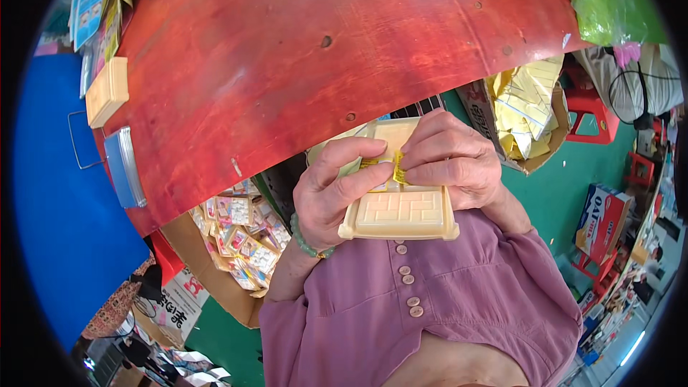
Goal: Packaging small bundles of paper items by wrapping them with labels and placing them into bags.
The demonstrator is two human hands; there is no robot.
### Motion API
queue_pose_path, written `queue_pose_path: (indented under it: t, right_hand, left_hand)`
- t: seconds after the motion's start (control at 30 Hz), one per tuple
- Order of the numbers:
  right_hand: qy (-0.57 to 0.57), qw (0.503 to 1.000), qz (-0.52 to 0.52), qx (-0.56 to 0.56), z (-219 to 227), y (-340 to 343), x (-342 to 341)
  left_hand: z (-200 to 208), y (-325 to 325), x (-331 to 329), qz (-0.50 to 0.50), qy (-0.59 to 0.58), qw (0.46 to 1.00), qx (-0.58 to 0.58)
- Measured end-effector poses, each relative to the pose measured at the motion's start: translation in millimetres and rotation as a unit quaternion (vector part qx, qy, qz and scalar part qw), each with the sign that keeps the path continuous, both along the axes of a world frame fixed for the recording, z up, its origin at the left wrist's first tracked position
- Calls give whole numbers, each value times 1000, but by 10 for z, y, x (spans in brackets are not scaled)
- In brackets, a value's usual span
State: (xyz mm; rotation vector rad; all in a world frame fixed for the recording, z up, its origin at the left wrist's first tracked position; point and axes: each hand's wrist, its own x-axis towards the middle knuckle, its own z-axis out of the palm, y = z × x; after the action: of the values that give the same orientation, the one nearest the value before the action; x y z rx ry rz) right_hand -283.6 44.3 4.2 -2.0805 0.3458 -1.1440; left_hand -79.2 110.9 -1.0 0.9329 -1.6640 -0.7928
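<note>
Left hand (322, 190): wrapped round the cream plastic case (401, 209), guessing to steady it, just off the edge of the red table (251, 64). Right hand (455, 161): pinching a yellow label (399, 170) by fingertips, probably for finer control.

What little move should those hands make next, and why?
Perhaps the right hand should gently press the small yellow strip flat: it seems to pinch the strip, which sticks up over the cream plastic case, and the left hand is close enough to steady the case.
</note>
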Motion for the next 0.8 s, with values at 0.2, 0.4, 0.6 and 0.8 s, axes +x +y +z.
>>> queue_pose_path:
  t: [0.2,0.4,0.6,0.8]
  right_hand:
    - [3,1000,-6,-6,-3,30,-70]
    - [-5,1000,-18,-3,-37,70,-65]
    - [-13,1000,7,-4,-16,53,-62]
    - [-13,999,44,-2,1,42,-82]
  left_hand:
    - [6,-21,-84,3,3,1000,-26]
    - [-35,-26,-83,10,4,999,-34]
    - [13,-19,-119,55,-22,997,-51]
    - [6,-53,-103,8,2,998,-67]
